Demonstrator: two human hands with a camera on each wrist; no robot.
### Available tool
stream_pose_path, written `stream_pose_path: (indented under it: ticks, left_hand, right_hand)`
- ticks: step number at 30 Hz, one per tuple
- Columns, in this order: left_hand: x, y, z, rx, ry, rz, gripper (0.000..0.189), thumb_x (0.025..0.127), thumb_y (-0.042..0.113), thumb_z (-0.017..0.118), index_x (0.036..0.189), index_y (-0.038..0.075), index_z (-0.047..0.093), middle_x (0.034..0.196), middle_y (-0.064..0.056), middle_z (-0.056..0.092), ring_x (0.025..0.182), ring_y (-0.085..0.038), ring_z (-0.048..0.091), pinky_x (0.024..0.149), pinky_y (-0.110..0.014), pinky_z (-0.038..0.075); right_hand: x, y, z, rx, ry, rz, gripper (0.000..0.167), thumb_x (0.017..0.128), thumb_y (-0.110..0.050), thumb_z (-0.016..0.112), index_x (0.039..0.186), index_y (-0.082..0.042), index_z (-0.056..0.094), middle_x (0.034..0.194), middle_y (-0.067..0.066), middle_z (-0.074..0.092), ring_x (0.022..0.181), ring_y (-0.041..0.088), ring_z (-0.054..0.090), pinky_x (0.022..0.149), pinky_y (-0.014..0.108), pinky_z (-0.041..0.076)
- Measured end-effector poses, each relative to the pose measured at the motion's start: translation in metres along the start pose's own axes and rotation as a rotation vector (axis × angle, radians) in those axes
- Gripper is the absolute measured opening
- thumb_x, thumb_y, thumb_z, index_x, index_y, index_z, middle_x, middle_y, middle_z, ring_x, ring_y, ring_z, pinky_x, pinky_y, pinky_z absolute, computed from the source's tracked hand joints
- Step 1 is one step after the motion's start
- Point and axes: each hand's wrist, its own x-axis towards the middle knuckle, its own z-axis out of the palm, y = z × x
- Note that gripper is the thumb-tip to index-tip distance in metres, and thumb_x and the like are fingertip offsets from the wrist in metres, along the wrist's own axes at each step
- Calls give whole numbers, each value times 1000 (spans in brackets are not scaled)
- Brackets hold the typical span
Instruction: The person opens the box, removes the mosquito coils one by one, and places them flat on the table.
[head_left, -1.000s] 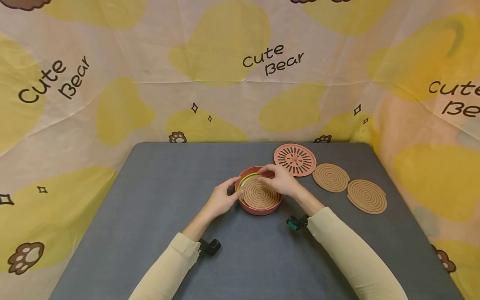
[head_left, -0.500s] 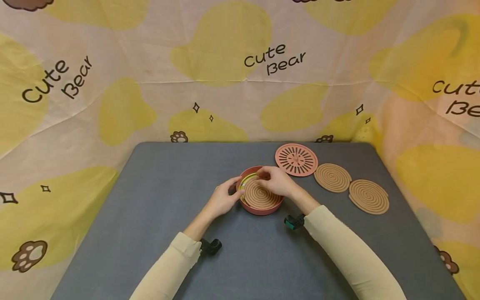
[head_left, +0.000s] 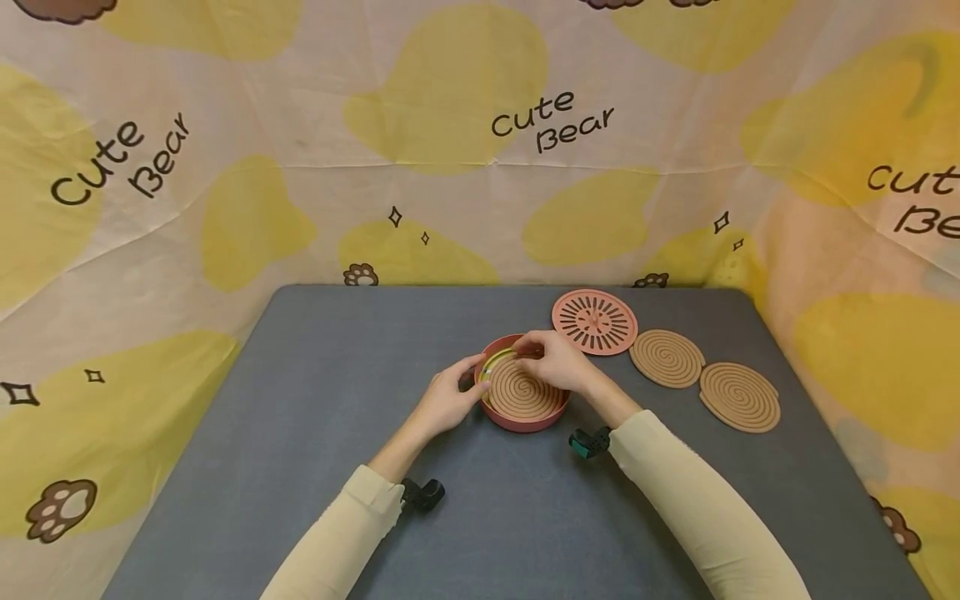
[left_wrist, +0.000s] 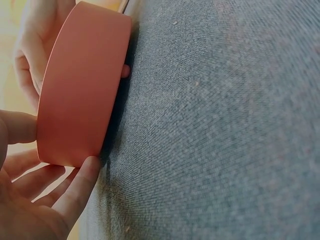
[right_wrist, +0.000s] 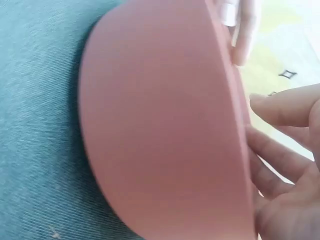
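Observation:
A round pink mosquito coil box (head_left: 522,425) stands on the table, with a tan mosquito coil (head_left: 521,392) and a yellow-green ring edge (head_left: 495,358) inside. My left hand (head_left: 447,398) grips the box's left side, thumb over the rim and fingers against the outer wall, as the left wrist view shows with the pink wall (left_wrist: 85,85). My right hand (head_left: 558,362) reaches over the far right rim, bent thumb and index finger close together above the coil's far edge. In the right wrist view its fingertips (right_wrist: 257,102) are partly behind the rim; I cannot tell whether they pinch the coil.
Behind the box lies a slotted pink lid (head_left: 595,322). Two more tan coils, the nearer one to the lid (head_left: 667,358) and the outer one (head_left: 740,397), lie to its right. A patterned cloth (head_left: 420,125) hangs behind the grey table (head_left: 337,350).
My right hand has shifted slightly left and its thumb and index finger have drawn closer over the coil. My left hand keeps its grip on the box.

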Motion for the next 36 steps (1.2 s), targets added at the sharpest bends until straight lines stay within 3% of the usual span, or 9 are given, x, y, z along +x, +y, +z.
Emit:
stream_pose_path:
  ticks: [9, 36]
  left_hand:
    - [0, -1, 0, 0, -3, -1, 53, 101, 28, 67, 150, 16, 53, 150, -9, 53, 134, -29, 53, 108, -51, 44]
    - [1, -2, 2, 1, 11, 9, 53, 101, 29, 67, 150, 15, 53, 150, -8, 53, 133, -28, 55, 107, -50, 45]
  right_hand:
    - [0, 3, -6, 36, 44, -6, 29, 94, -12, 73, 122, -3, 71, 113, 15, 68, 102, 28, 64, 89, 47, 52]
    - [1, 11, -10, 168, -4, -8, 25, 93, -6, 73, 118, 1, 73, 114, 15, 71, 103, 27, 66, 88, 40, 54]
